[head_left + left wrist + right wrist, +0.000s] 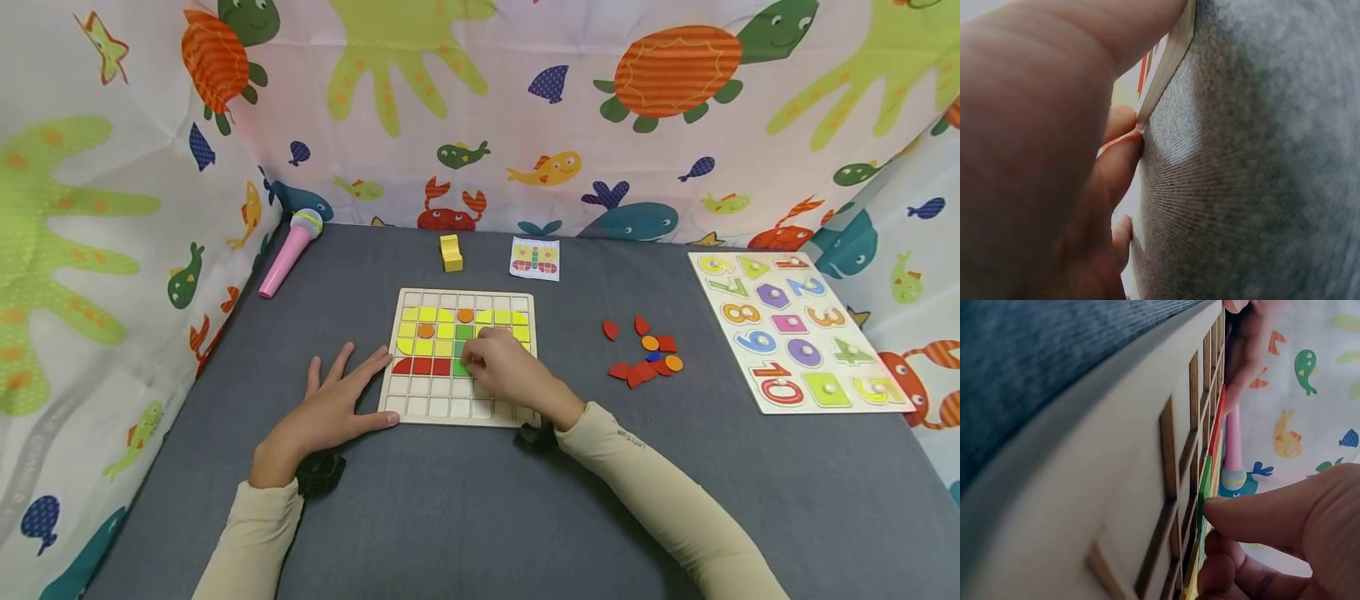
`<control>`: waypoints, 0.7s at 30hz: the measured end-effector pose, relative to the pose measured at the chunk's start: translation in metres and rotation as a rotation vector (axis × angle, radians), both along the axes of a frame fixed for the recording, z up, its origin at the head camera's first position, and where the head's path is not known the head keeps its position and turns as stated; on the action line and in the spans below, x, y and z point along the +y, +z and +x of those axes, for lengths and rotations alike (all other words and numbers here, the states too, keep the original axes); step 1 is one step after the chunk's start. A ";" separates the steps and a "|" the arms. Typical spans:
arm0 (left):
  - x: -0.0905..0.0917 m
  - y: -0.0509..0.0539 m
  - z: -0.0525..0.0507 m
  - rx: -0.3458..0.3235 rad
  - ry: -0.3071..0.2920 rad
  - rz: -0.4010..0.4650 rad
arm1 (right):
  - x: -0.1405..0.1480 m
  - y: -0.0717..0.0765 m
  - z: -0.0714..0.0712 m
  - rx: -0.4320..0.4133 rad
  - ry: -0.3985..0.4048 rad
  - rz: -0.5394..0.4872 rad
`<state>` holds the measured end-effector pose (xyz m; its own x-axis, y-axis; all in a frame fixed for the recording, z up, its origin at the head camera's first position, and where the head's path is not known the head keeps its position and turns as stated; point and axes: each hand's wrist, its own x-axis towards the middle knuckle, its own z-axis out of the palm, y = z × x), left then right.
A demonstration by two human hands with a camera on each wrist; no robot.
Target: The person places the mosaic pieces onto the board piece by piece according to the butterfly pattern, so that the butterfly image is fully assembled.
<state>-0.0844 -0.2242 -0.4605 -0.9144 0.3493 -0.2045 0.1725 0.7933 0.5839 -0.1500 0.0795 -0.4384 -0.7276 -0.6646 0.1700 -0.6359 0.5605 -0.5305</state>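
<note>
A wooden grid board [442, 408] lies on the table, partly filled with yellow, orange, green and red tiles. At its left edge my left hand [330, 408] is spread, thumb by the near corner; the left wrist view shows fingers [1124, 159] touching the board's side [1166, 62]. Over the middle of the board, my right hand [513, 371] has its fingers bent down to the green column. In the right wrist view, its thumb and curled fingers pinch at a green tile [1205, 481]. Red tiles [422, 366] sit in the row left of it. The right hand hides part of the board.
Loose red, orange and blue pieces [641, 374] lie right of the board. Behind it are a yellow block [451, 253] and a butterfly pattern card [535, 258]. A pink toy microphone [288, 254] lies back left, a number puzzle board [798, 333] at right.
</note>
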 end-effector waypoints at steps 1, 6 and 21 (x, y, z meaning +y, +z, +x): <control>0.000 -0.001 0.000 -0.004 0.001 -0.001 | 0.000 0.000 0.000 0.001 0.005 -0.001; 0.000 -0.001 0.001 -0.005 0.008 -0.002 | 0.002 -0.002 0.000 -0.023 0.008 -0.016; 0.002 0.001 0.001 0.002 0.006 0.008 | 0.063 0.011 -0.006 -0.157 -0.157 -0.105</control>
